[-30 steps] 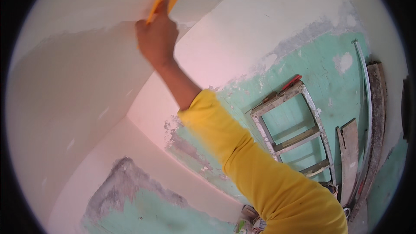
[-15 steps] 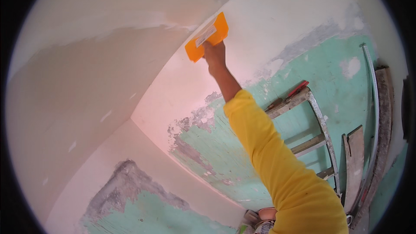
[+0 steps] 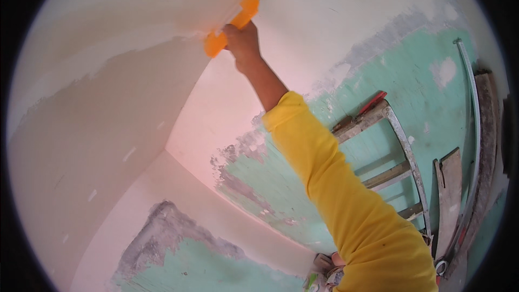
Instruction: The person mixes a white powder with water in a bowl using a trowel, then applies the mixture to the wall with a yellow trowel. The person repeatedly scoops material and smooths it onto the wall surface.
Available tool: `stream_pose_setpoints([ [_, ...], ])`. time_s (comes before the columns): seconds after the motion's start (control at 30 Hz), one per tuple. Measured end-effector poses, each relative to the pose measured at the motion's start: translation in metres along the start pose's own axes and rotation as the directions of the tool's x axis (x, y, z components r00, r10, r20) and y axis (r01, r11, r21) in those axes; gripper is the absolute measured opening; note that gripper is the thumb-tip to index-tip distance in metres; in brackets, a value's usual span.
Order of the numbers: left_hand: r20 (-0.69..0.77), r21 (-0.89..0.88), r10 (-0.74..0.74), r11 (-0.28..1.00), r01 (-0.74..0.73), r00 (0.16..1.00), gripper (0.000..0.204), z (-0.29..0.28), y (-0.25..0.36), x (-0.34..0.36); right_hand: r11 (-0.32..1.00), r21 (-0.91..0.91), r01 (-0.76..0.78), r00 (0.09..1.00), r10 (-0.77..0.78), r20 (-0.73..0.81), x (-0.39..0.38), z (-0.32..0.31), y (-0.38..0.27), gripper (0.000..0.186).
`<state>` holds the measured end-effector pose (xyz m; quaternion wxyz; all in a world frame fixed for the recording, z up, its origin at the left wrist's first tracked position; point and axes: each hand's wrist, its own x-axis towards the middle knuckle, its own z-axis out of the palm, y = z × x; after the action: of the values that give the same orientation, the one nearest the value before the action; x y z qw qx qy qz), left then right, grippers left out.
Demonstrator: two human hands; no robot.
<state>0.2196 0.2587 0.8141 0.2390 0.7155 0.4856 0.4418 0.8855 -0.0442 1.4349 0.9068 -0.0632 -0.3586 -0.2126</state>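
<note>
My right hand is closed around a wide orange plastic putty spreader, slightly smeared by motion. The arm, in a yellow sleeve, is stretched up from the lower right. The spreader lies across the join between the beige ceiling and the whitened top of the wall; whether its edge touches the surface I cannot tell. Around it the ceiling carries a broad, lighter, uneven band of filler. My left hand is out of view.
A worn ladder leans on the green wall, with a red-handled tool on its top. To its right stand a board, a long metal strip and a dark plank. Assorted items lie below, partly hidden by my arm.
My right hand has moved up and to the left with the spreader, from the white wall toward the ceiling. The view has shifted slightly.
</note>
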Motion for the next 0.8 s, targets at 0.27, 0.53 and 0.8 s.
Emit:
stream_pose_setpoints([
  [0.27, -0.011, 0.056, 0.009, 0.998, -0.009, 1.0, 0.029, -0.03, 0.011, -0.022, 0.906, -0.331, 0.265, 0.957, -0.205, 0.204, -0.172, 0.11, -0.122, 0.079],
  [0.53, 0.0, 0.103, 0.007, 0.995, -0.007, 1.0, 0.029, -0.02, 0.014, -0.03, 0.992, -0.075, -0.104, 0.995, 0.102, -0.02, -0.172, 0.017, -0.04, 0.025],
  [0.8, -0.012, 0.148, 0.028, 0.989, -0.026, 1.0, 0.028, 0.011, 0.026, -0.013, 0.991, -0.108, -0.076, 0.988, 0.06, -0.142, -0.013, -0.074, 0.047, 0.045],
])
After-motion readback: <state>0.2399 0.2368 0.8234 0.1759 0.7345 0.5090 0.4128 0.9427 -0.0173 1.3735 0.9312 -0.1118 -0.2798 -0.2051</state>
